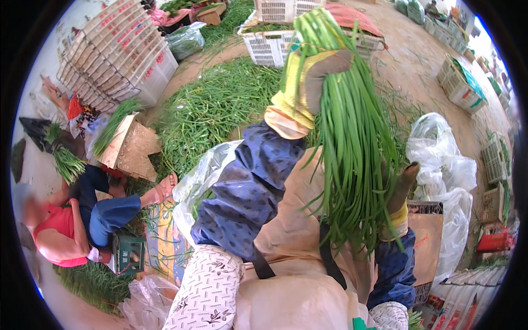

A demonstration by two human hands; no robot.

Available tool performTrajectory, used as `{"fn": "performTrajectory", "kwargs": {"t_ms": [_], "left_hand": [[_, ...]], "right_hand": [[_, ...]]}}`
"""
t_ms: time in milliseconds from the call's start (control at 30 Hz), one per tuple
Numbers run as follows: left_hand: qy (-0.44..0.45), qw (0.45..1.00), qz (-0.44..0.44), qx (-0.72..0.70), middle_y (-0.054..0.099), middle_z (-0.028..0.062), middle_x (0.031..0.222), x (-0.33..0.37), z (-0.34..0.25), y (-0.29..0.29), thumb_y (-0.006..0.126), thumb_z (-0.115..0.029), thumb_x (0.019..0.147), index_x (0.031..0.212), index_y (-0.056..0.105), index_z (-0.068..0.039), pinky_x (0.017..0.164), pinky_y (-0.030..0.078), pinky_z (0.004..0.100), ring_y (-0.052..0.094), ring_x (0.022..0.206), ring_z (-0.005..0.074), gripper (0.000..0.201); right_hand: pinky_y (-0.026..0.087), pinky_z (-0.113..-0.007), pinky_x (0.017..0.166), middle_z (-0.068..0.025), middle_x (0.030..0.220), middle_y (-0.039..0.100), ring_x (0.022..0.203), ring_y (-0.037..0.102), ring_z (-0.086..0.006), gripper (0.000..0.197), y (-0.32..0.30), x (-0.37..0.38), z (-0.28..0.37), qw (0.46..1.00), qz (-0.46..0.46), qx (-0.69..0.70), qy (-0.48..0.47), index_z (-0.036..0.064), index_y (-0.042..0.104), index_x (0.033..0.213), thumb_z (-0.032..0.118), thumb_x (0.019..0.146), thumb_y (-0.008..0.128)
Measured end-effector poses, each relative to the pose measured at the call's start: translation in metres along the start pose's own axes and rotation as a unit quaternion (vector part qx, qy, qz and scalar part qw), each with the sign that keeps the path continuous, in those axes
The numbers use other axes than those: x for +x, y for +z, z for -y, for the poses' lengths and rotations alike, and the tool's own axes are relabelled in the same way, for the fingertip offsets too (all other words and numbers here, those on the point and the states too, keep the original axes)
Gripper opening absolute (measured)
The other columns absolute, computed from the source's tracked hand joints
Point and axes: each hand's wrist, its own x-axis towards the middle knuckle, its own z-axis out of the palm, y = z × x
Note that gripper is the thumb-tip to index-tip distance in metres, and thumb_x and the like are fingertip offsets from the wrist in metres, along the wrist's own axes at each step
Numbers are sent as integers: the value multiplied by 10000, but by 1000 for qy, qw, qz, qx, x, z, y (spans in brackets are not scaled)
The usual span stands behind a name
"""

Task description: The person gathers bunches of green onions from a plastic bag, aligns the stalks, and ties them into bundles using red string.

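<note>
A big bunch of green chives [355,126] hangs in front of me, pale stem ends at the top and long leaves drooping down. My left hand [322,74], in a yellow and grey work glove, is closed around it just below the stem ends. On the other side, my right hand [400,192], gloved alike, is beside the lower leaves. Some leaves fall across it and hide part of its fingers; those that show are stretched out and apart. Blue sleeve covers are on both forearms, and a beige apron [297,192] covers my lap.
Loose chives [212,104] lie heaped on the floor ahead. White crates [269,47] stand beyond, with a tall crate stack [118,52] far left. At the left a seated person [60,231] holds chives. Clear plastic bags [445,159] lie at the right beside a wooden-topped crate [426,236].
</note>
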Motion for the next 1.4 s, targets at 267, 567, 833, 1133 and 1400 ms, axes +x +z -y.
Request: {"fn": "performTrajectory", "kwargs": {"t_ms": [267, 567, 833, 1133, 1400], "left_hand": [[-120, 992, -11, -22, 652, 96, 931, 12, 61, 32, 532, -90, 815, 990, 638, 37, 802, 489, 287, 614, 843, 170, 240], [-165, 933, 76, -310, 616, 160, 977, 4, 92, -2, 428, -104, 858, 1016, 556, 55, 769, 522, 336, 619, 843, 241, 259], [-136, 943, -55, -297, 623, 111, 873, 4, 107, -5, 524, -241, 823, 998, 563, 7, 693, 521, 331, 608, 742, 227, 306], [-141, 931, -92, -325, 626, 123, 975, 8, 133, -35, 525, -238, 845, 1117, 536, 10, 772, 517, 345, 616, 851, 229, 368], [-306, 911, 118, 251, 640, 100, 981, -15, 107, -123, 656, -277, 821, 1301, 488, -27, 744, 497, 291, 606, 849, 166, 567]], "right_hand": [[513, -371, 858, -140, 1162, 585, 978, 609, -248, 650, 45, -3, -65, 976, -142, 96, 136, 33, 468, 1260, 385, 762, 692], [523, -348, 790, -86, 969, 601, 880, 619, -200, 505, 49, 10, -55, 956, -155, 157, 196, 23, 471, 1223, 83, 764, 672], [505, -307, 776, -53, 978, 600, 880, 600, -146, 473, 21, 34, -53, 966, -164, -23, 200, 49, 493, 1218, 61, 779, 668], [512, -306, 738, -104, 918, 644, 838, 627, -178, 348, 14, 54, -34, 948, -176, -15, 263, 21, 561, 1119, 119, 798, 652], [481, -243, 531, -89, 726, 662, 611, 612, -144, 122, -13, 92, 69, 754, -409, -491, 151, 11, 666, 869, 86, 774, 659]]}}
